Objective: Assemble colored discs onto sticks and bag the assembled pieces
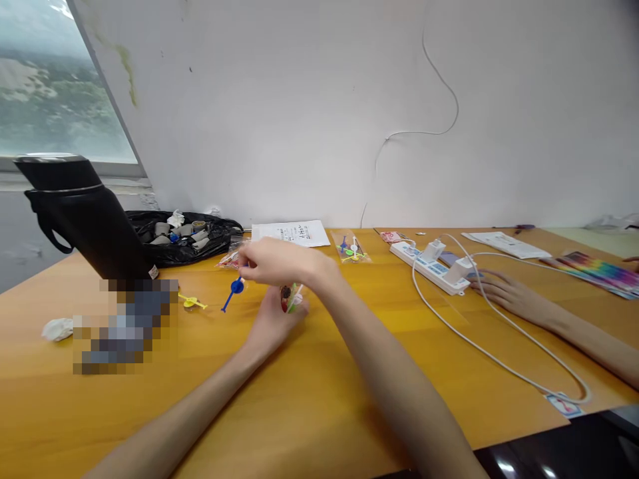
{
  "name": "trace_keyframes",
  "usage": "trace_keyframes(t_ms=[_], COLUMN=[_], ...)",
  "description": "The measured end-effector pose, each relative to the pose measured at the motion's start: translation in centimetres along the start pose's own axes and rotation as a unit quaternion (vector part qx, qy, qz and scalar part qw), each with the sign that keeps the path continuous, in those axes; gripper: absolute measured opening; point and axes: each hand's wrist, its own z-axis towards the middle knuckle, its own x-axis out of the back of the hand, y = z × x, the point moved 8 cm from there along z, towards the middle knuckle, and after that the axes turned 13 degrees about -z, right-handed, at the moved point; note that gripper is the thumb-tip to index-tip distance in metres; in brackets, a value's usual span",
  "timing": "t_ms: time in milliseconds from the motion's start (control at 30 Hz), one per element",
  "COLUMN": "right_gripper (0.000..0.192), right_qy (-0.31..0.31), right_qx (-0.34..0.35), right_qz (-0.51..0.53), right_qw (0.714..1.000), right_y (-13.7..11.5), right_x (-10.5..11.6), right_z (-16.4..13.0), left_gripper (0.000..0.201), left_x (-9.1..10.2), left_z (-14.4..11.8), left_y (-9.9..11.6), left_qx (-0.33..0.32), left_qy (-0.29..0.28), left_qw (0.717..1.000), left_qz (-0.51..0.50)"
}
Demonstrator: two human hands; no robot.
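Observation:
My right hand (pixel 273 261) reaches across to the left and pinches a small blue plastic piece with a thin stem (pixel 233 293) just above the wooden table (pixel 309 399). My left hand (pixel 272 322) sits beneath it, closed around a small clear packet with red and green toy parts (pixel 292 297). A yellow plastic piece (pixel 191 303) lies on the table to the left of both hands.
A black flask (pixel 82 216) and a black bag of scraps (pixel 187 236) stand at the back left. A paper sheet (pixel 292 233), a packet of coloured parts (pixel 352 249), a white power strip with cables (pixel 429 266) and another person's hand (pixel 504 293) lie to the right.

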Motion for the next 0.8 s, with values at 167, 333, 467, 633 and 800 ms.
trace_keyframes(t_ms=[167, 333, 467, 633, 800], right_gripper=[0.019, 0.020, 0.018, 0.016, 0.017], right_qy=[0.129, 0.148, 0.112, 0.008, -0.064], right_qx=[-0.084, -0.183, -0.222, -0.182, -0.139], right_qz=[0.028, 0.005, -0.008, -0.002, 0.007], right_qw=[0.988, 0.972, 0.969, 0.983, 0.988], right_y=[3.9, 7.4, 8.1, 7.2, 5.9], right_x=[6.0, 8.0, 7.7, 5.3, 2.9], right_z=[-5.8, -10.6, -11.4, -9.4, -7.0], left_gripper=[0.045, 0.042, 0.048, 0.060, 0.060], left_x=[0.0, 0.0, 0.1, 0.1, 0.1], left_z=[-0.3, -0.5, -0.5, -0.2, -0.3], left_y=[0.4, 1.2, 1.9, 1.7, 1.9], left_qx=[-0.001, -0.009, -0.014, -0.018, -0.011], left_qy=[-0.004, -0.012, -0.005, 0.007, 0.000], left_qw=[1.000, 1.000, 0.999, 0.995, 0.995], left_qz=[-0.023, -0.017, -0.033, -0.098, -0.102])
